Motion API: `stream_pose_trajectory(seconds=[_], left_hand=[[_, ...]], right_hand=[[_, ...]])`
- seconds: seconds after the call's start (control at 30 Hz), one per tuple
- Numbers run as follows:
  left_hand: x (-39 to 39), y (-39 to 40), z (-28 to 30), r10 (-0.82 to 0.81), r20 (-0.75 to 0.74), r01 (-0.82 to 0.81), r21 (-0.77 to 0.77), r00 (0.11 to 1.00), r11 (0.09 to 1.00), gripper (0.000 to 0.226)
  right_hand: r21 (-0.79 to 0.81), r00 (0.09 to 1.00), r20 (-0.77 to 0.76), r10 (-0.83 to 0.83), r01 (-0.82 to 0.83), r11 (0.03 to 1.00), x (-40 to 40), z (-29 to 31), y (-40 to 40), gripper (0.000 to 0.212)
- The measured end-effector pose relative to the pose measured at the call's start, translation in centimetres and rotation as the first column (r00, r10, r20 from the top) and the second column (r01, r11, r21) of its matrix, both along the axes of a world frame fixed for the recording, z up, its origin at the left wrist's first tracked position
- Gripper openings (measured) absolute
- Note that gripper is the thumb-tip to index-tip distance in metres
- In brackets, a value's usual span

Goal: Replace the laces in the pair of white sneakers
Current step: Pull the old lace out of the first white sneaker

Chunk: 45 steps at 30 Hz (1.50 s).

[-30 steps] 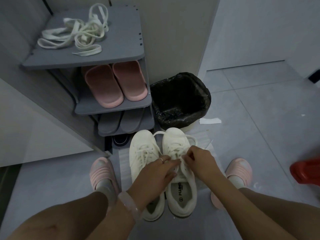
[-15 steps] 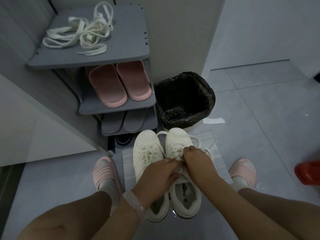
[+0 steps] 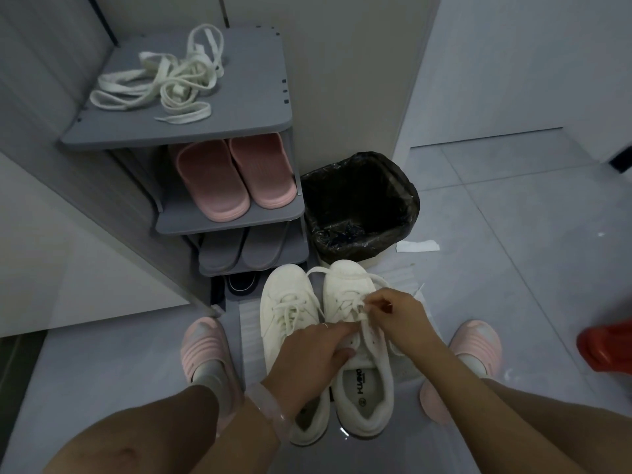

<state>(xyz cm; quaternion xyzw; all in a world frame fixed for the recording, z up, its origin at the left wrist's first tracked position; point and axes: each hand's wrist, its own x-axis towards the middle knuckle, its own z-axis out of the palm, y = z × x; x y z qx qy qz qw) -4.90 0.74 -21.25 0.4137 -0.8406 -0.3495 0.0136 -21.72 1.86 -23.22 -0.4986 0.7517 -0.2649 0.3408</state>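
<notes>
The grey tile floor (image 3: pixel 513 302) fills most of the view. On the left stands a tall grey shoe rack (image 3: pixel 239 131). A loose pile of cream laces (image 3: pixel 160 83) lies on its top shelf. Pink slippers (image 3: pixel 236 176) sit on the next shelf down, and grey slippers (image 3: pixel 242 251) sit on the one below that. Just to the right of the rack is a bin with a black bag (image 3: pixel 359 206) in it, and a small scrap of white paper (image 3: pixel 417 246) lies on the floor beside the bin. At the far right edge is something red (image 3: pixel 605 347) — only part of it shows.

Two white sneakers stand side by side on a thin white sheet (image 3: pixel 249 330), toes pointing to the rack. The left sneaker (image 3: pixel 287 302) has its lace in. The right sneaker (image 3: pixel 355 336) is where both hands are. The left hand (image 3: pixel 307 360) rests on the shoe's tongue with curled fingers, pressing down on the lace (image 3: pixel 367 331) there. The right hand (image 3: pixel 400 316) pinches that lace between thumb and fingertips — it is held just above the eyelets. The person's feet, in pink slippers, are on each side of the sneakers.
</notes>
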Motion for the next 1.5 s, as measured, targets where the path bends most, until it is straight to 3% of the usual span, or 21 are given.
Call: stream_pose_trajectory(seconds=[0.1, 0.3, 0.47, 0.6, 0.77, 0.83, 0.9, 1.0, 1.07, 1.17, 1.23, 1.37, 1.5], left_hand=[[0.1, -0.1, -0.2, -0.019, 0.004, 0.019, -0.026, 1.0, 0.999, 0.044], [0.3, -0.1, -0.5, -0.027, 0.012, 0.028, -0.049, 1.0, 0.998, 0.043], [0.3, -0.1, -0.5, -0.022, 0.041, 0.025, -0.056, 0.999, 0.998, 0.04], [0.3, 0.0, -0.6, -0.009, 0.029, 0.011, -0.037, 1.0, 0.999, 0.042], [0.2, 0.0, -0.5, -0.013, 0.049, 0.015, -0.043, 0.999, 0.999, 0.041], [0.2, 0.0, -0.4, -0.016, 0.059, 0.019, -0.047, 0.998, 0.999, 0.04], [0.0, 0.0, -0.4, -0.02, 0.075, 0.023, -0.048, 0.997, 0.999, 0.04], [0.0, 0.0, -0.4, -0.022, 0.084, 0.026, -0.047, 0.996, 0.999, 0.039], [0.0, -0.1, -0.5, -0.018, 0.082, 0.022, -0.045, 0.996, 0.999, 0.039], [0.1, -0.1, -0.4, -0.01, 0.076, 0.014, -0.045, 0.997, 0.999, 0.04], [0.0, -0.1, -0.4, -0.011, 0.082, 0.015, -0.045, 0.997, 0.999, 0.04], [-0.1, -0.2, -0.3, -0.025, 0.099, 0.03, -0.048, 0.995, 0.998, 0.04], [0.1, -0.2, -0.5, -0.009, 0.098, 0.011, -0.028, 0.995, 1.0, 0.04]], right_hand=[[0.033, 0.988, 0.153, -0.029, 0.024, 0.999, -0.4, -0.5, 0.7, 0.011], [-0.027, 0.997, -0.03, 0.067, -0.068, 0.997, 0.3, -0.5, 0.4, 0.012], [-0.168, 1.0, -0.006, -0.005, 0.004, 0.986, 1.0, 0.6, -0.3, 0.014], [0.018, 1.0, 0.0, 0.018, -0.018, 1.0, 0.2, 0.3, 0.2, 0.002], [0.159, 0.995, 0.093, -0.036, 0.021, 0.987, -0.1, 0.3, 0.5, 0.004], [0.126, 0.998, 0.03, -0.046, 0.042, 0.991, 0.2, 0.5, 0.0, 0.012], [-0.016, 0.999, 0.001, -0.053, 0.053, 0.998, 0.8, 1.0, -0.6, 0.015], [-0.115, 0.996, 0.082, -0.04, 0.049, 0.992, 1.4, 1.6, -0.8, 0.01], [-0.098, 0.996, 0.068, -0.057, 0.063, 0.993, 0.9, 1.7, -0.7, 0.004], [0.078, 0.999, -0.005, -0.032, 0.032, 0.996, -0.6, 1.4, -0.2, 0.02], [0.16, 0.999, -0.035, 0.014, -0.008, 0.987, -0.7, 1.0, 0.5, 0.015], [0.072, 0.998, -0.057, -0.017, 0.022, 0.997, -0.1, 0.3, 1.2, 0.008], [0.022, 0.996, -0.09, -0.013, 0.015, 1.0, 0.7, 0.4, 0.7, 0.024]])
